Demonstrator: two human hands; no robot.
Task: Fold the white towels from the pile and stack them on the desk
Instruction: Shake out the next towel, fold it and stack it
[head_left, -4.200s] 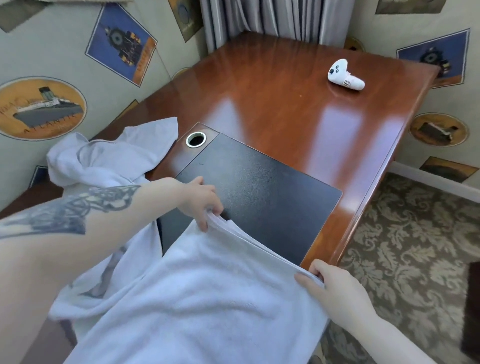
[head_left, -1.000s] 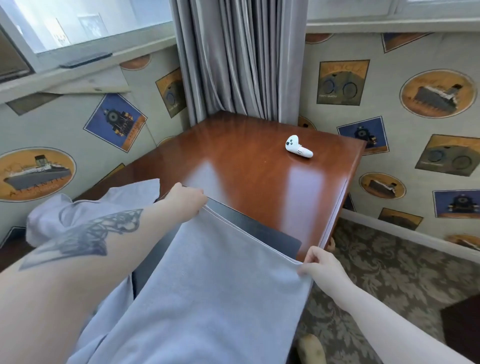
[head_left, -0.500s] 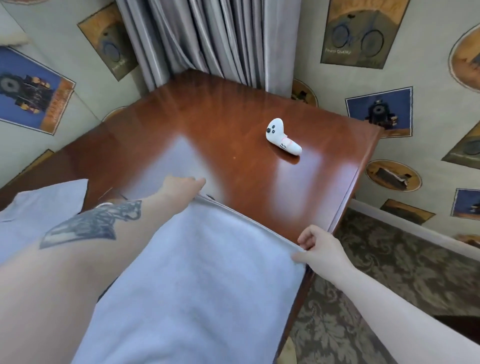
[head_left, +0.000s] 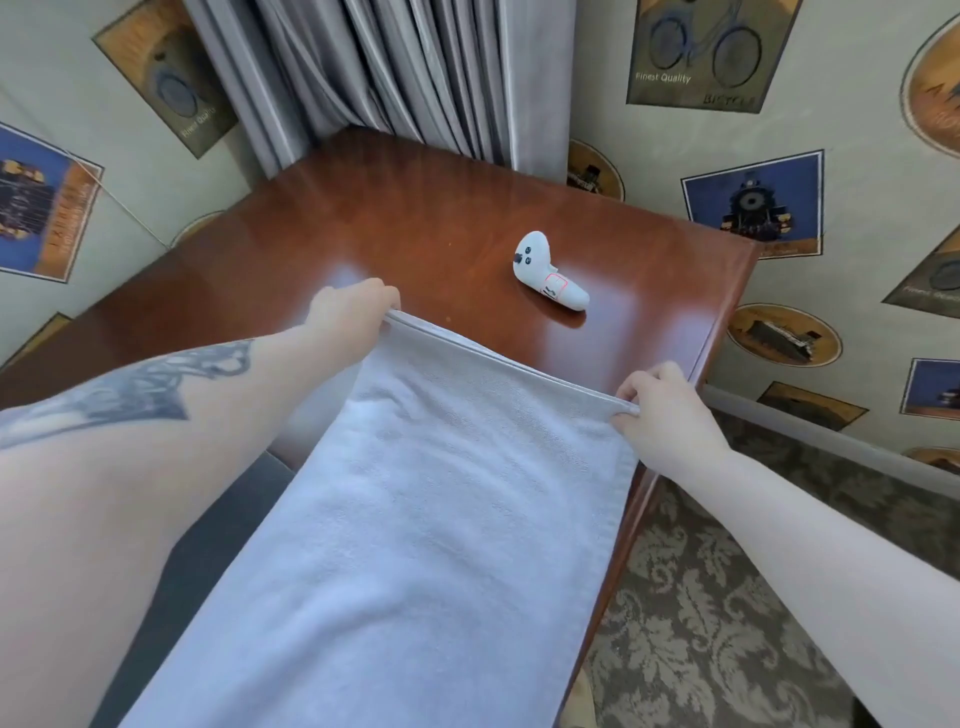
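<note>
A white towel (head_left: 436, 519) lies stretched lengthwise over the red-brown wooden desk (head_left: 426, 223), running from its far edge down toward me and out of the bottom of the view. My left hand (head_left: 353, 312) pinches the towel's far left corner against the desk top. My right hand (head_left: 660, 405) grips the far right corner near the desk's right edge. The far edge between the two hands is taut and looks doubled. The pile of other towels is out of view.
A white handheld controller (head_left: 548, 275) lies on the desk just beyond the towel. A dark desk pad (head_left: 218, 530) shows left of the towel. Grey curtains (head_left: 405, 73) hang behind the desk. Patterned carpet (head_left: 727, 623) lies to the right.
Both hands have carried the towel's far edge forward across the desk, past the dark pad toward the controller. The towel now covers most of the pad, and the pile has left the view.
</note>
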